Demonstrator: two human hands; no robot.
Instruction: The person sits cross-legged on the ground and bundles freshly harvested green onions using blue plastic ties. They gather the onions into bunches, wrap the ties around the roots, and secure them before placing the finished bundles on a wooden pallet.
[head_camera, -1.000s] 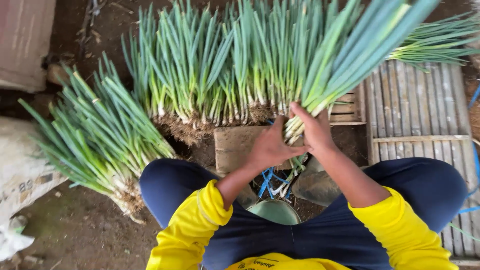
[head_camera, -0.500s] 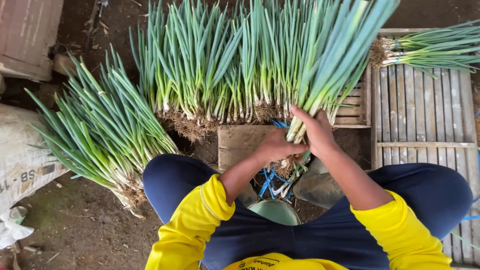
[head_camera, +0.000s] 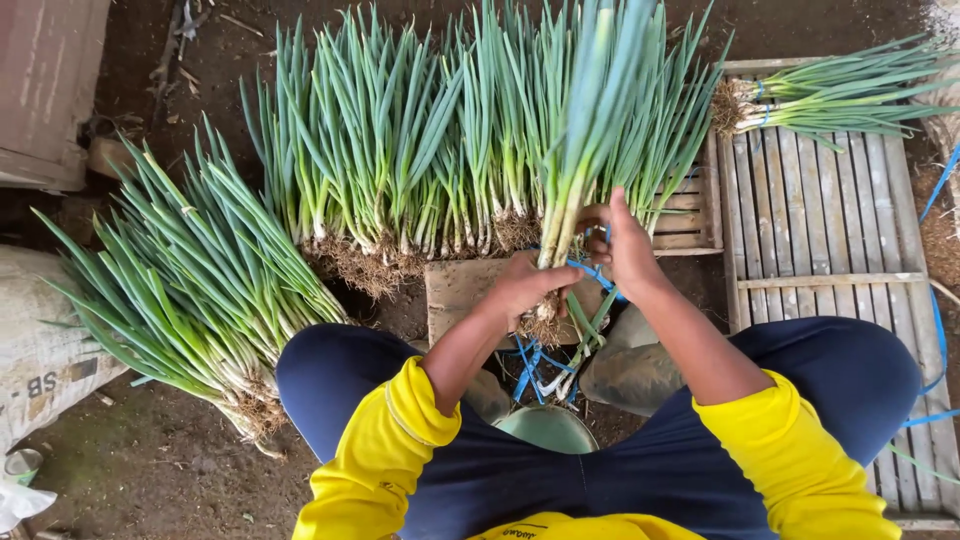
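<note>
My left hand (head_camera: 525, 285) grips the white root end of a bunch of green onions (head_camera: 590, 130) that stands upright in front of me. My right hand (head_camera: 622, 245) is closed on a blue plastic strap (head_camera: 590, 268) at the same bunch, just above the roots. More blue strap (head_camera: 528, 358) hangs down between my knees. Both arms wear yellow sleeves over dark blue trousers.
A long row of green onions (head_camera: 400, 170) lies across the ground ahead, another pile (head_camera: 190, 290) at my left. A tied bunch (head_camera: 840, 95) rests on a bamboo slat pallet (head_camera: 820, 230) at right. A wooden block (head_camera: 460, 295), a sack (head_camera: 45, 340) and a green bowl (head_camera: 548, 425) are close.
The held bunch has swung from leaning right to nearly upright. My right hand has shifted up beside the stems, and blue strap now shows around the bunch.
</note>
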